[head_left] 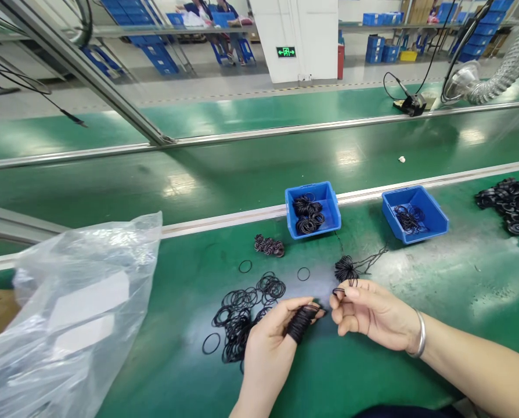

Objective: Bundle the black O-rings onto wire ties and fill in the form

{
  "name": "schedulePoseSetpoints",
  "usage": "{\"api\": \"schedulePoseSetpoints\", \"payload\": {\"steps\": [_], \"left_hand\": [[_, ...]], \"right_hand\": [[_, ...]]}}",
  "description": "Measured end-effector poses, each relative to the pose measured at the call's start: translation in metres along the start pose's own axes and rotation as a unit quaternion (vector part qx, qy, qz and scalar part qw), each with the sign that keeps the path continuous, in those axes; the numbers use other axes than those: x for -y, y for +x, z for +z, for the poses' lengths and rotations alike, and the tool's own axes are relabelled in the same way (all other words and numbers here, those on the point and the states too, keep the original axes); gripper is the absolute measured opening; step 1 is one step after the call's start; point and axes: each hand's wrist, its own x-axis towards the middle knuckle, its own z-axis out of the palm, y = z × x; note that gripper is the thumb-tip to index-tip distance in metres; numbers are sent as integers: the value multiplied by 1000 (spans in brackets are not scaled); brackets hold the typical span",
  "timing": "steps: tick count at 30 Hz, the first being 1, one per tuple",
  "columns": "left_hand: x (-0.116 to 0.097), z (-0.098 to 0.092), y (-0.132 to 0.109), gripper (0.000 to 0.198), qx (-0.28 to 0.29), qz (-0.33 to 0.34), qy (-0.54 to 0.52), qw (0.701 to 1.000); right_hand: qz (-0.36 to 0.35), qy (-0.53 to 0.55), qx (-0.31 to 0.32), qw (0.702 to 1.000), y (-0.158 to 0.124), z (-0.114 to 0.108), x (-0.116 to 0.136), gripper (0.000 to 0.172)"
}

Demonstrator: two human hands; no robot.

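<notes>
The left hand (270,342) is curled closed around a stack (302,324) of thin black rings, packed tightly side by side into a ribbed, slanting roll. The right hand (368,313) pinches a small black loop (338,291) between thumb and forefinger, its other fingers half bent.

The stack lies within the left hand's grip, along its fingers, its upper end towards the right hand; the two hands are near each other but apart. Just beyond the right hand's fingertips, a fanned bundle (345,268) of black loops rests on the green tabletop (185,261). A loose pile (237,331) of similar rings spreads beside the left hand, partly behind it. Farther off are a dark, twisted clump (269,245) and two blue boxes, the left box (291,216) and the right box (428,231), each with black rings inside.

Whether the stack sits around a finger cannot be told, as the hand covers part of it. The fingers also hide part of the pinched loop, and whether it joins the bundle is unclear. A clear bag (89,325) is cut off at the left edge, black parts (510,206) at the right.
</notes>
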Motion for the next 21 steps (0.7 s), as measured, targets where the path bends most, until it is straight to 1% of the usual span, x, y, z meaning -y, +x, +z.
{"api": "schedulePoseSetpoints", "payload": {"steps": [2, 5, 7, 10, 12, 14, 18, 21], "left_hand": [[0, 0, -1, 17, -1, 17, 25, 1000], [-2, 1, -3, 17, -14, 74, 71, 995], [-3, 2, -4, 19, -11, 116, 98, 988], [-3, 1, -4, 23, 10, 156, 135, 978], [-2, 1, -4, 24, 15, 173, 158, 972], [-1, 1, -4, 24, 14, 185, 172, 968], [-4, 4, -2, 23, 15, 198, 164, 966], [-7, 4, 0, 24, 11, 208, 140, 968]], "right_hand": [[8, -23, -20, 1000, 0, -1, 0, 26], [7, -63, -47, 997, 0, 0, -2, 30], [-15, -100, -64, 993, 1, 1, -4, 31], [-66, -181, -73, 979, 2, 3, -8, 29], [-89, -231, -69, 967, 2, 4, -11, 28], [-96, -262, -70, 958, 2, 4, -14, 30], [-98, -285, -65, 951, 1, 1, -15, 34], [-87, -278, -55, 955, 1, 1, -13, 34]]}}
